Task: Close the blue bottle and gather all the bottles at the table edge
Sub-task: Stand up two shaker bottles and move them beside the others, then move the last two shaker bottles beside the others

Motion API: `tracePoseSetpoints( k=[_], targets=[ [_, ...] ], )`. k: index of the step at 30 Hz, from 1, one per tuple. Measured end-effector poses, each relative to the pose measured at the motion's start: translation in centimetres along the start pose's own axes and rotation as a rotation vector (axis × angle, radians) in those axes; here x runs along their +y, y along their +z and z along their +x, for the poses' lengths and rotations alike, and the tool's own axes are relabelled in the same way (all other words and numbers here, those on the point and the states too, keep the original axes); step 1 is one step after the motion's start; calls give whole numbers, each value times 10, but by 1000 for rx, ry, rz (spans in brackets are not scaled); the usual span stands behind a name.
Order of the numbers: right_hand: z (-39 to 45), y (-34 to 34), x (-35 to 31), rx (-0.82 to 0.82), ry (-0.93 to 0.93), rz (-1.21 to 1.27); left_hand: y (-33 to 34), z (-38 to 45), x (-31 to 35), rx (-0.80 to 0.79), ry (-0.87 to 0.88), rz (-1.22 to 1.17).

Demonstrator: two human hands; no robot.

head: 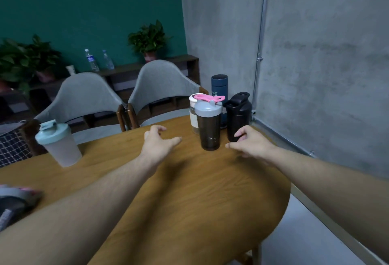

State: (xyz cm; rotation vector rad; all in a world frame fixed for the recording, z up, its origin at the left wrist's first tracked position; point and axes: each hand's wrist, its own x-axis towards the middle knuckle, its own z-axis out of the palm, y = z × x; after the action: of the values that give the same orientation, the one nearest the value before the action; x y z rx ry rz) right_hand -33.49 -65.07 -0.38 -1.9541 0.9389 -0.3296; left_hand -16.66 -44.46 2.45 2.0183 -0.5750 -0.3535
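Both my forearms reach out over the wooden bench (189,201). My left grip (161,141) hovers open and empty, fingers spread. My right grip (248,144) is open too, thumb and fingers curled loosely, holding nothing. Between the two, nearer my right thumb, stands the dark shaker with a grey lid (209,126). Just past my right fingers is the black bottle (239,115). Behind the shaker sits a glass jar with a white lid (193,113), and farthest back the blue bottle (219,84), upright. Well off from my left grip, a pale cup with a light-blue lid (57,143) stands alone.
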Motion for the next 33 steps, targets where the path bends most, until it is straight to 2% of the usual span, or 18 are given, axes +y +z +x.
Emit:
tracePoseSetpoints(
  k=[3,8,15,18,22,26,30,33],
  targets=[
    [-21,27,-30,-60,-53,-25,-43,-18,-22,-27,-30,71],
    [-44,82,-85,-167,-158,-49,-115,-44,-60,-70,-64,326],
    [-54,171,-148,-286,-257,-112,-218,-54,-109,175,-169,593],
    [-54,212,-170,-323,-275,-118,-255,-57,-129,259,-279,717],
    [-46,262,-190,-358,-303,-139,-286,-59,-159,265,-474,659],
    [-36,307,-210,-391,-317,-162,-312,-56,-185,200,-576,455],
    [-24,346,-228,-394,-322,-187,-331,-48,-212,151,-581,352],
    [-12,371,-241,-377,-301,-183,-343,-40,-222,163,-566,162]
  ],
)
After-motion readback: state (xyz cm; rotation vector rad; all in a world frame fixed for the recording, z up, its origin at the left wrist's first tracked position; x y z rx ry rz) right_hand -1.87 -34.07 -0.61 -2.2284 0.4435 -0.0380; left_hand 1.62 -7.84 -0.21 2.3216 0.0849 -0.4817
